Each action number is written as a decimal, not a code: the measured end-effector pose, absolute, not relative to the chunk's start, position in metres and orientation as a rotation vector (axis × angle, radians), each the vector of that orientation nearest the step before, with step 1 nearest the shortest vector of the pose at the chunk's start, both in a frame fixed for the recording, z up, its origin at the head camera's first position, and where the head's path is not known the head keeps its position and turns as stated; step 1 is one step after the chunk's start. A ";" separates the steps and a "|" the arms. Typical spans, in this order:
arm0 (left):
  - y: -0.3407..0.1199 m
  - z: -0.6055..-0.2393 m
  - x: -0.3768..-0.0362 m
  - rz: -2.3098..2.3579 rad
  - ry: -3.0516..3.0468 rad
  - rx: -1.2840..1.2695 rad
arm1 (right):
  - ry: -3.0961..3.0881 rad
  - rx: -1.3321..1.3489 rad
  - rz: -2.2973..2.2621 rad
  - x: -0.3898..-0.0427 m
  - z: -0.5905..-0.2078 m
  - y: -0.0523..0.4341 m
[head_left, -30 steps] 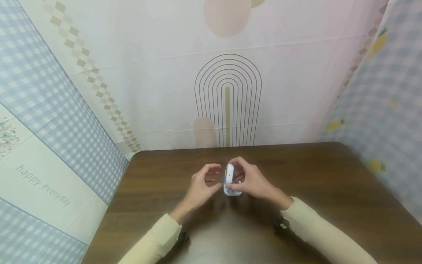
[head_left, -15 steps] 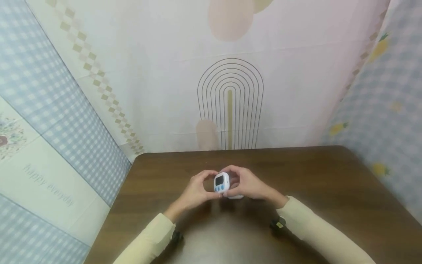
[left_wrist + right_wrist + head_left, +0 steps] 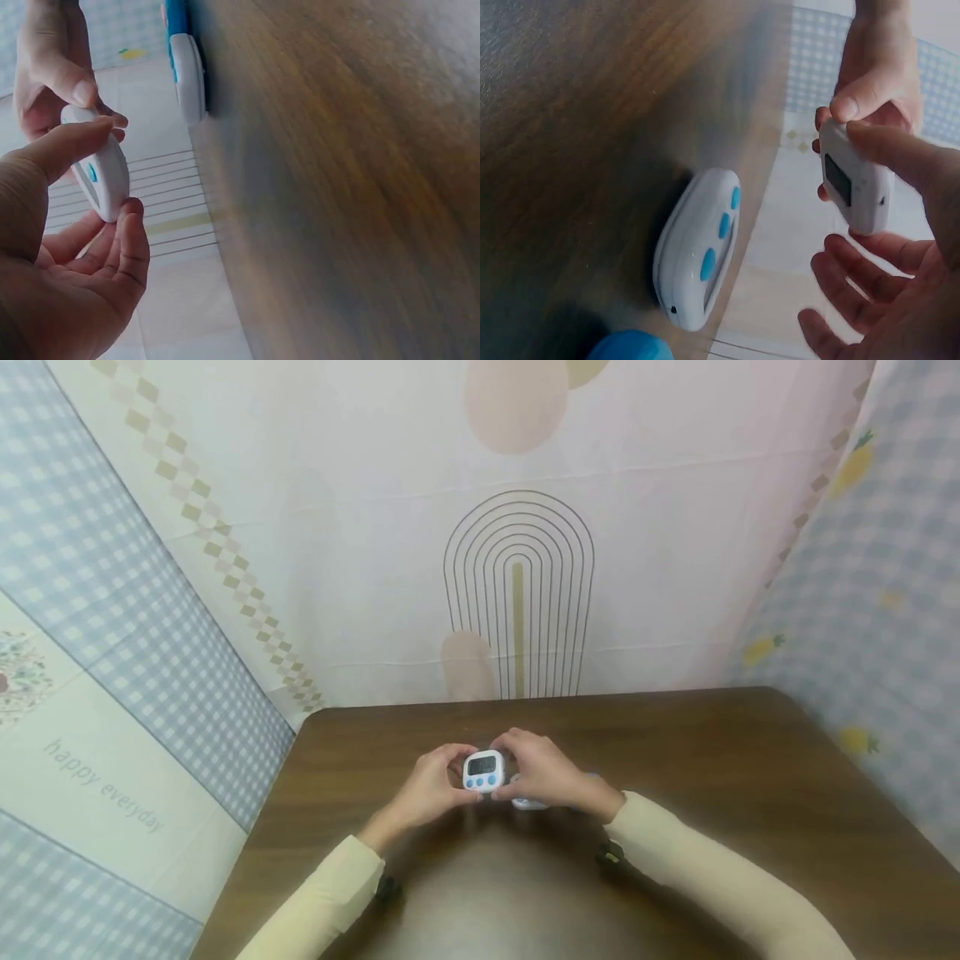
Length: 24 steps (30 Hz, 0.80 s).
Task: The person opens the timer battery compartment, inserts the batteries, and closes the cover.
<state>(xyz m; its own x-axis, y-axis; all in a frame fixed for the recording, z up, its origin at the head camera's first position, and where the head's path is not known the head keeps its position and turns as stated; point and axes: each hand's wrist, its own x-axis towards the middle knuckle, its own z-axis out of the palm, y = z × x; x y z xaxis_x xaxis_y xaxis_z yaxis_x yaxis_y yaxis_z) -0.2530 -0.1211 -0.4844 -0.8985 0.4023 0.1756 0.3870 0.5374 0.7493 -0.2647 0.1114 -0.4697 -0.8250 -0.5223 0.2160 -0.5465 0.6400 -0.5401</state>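
Between my two hands, just above the table, is a white digital timer (image 3: 483,770) with a dark screen and blue buttons facing me. My left hand (image 3: 429,789) pinches its left side, thumb below and fingers above. My right hand (image 3: 551,772) holds the right side between thumb and index finger; its other fingers are spread away in the right wrist view. A second white timer (image 3: 697,251), also with blue buttons, lies on the table under my right hand, which partly covers it in the head view. The left wrist view shows the held timer (image 3: 109,176) edge-on.
A rounded blue object (image 3: 634,346) sits beside the second timer, mostly out of frame in the right wrist view. The brown wooden table (image 3: 360,743) ends at a patterned cloth backdrop (image 3: 375,568). Checked cloths hang on both sides.
The timer has come away from the one on the table and moved left, turning its screen toward me. My left hand, earlier apart from it, has taken hold of its left side.
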 end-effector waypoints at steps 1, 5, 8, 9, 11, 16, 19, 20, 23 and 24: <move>-0.123 -0.484 -0.254 1.306 2.747 0.694 | -2.832 0.904 0.896 -0.265 -0.470 0.108; -0.127 -0.485 -0.257 1.223 2.755 0.652 | -2.938 0.895 0.751 -0.270 -0.473 0.099; -0.127 -0.487 -0.260 1.163 2.747 0.619 | -3.013 0.921 0.727 -0.275 -0.476 0.097; -0.127 -0.489 -0.262 1.146 2.742 0.606 | -3.033 0.930 0.731 -0.276 -0.476 0.096; -0.127 -0.492 -0.264 1.113 2.734 0.590 | -3.070 0.955 0.732 -0.278 -0.478 0.096; -0.127 -0.505 -0.264 1.076 2.723 0.581 | -3.132 0.996 0.677 -0.280 -0.487 0.094; -0.127 -0.509 -0.264 1.057 2.729 0.584 | -3.152 0.989 0.655 -0.280 -0.491 0.092; -0.127 -0.510 -0.264 1.049 2.733 0.589 | -3.155 0.986 0.652 -0.280 -0.492 0.092; -0.126 -0.509 -0.264 1.029 2.751 0.602 | -3.151 0.990 0.650 -0.280 -0.493 0.091; -0.125 -0.509 -0.264 1.023 2.755 0.605 | -3.152 0.994 0.647 -0.280 -0.493 0.091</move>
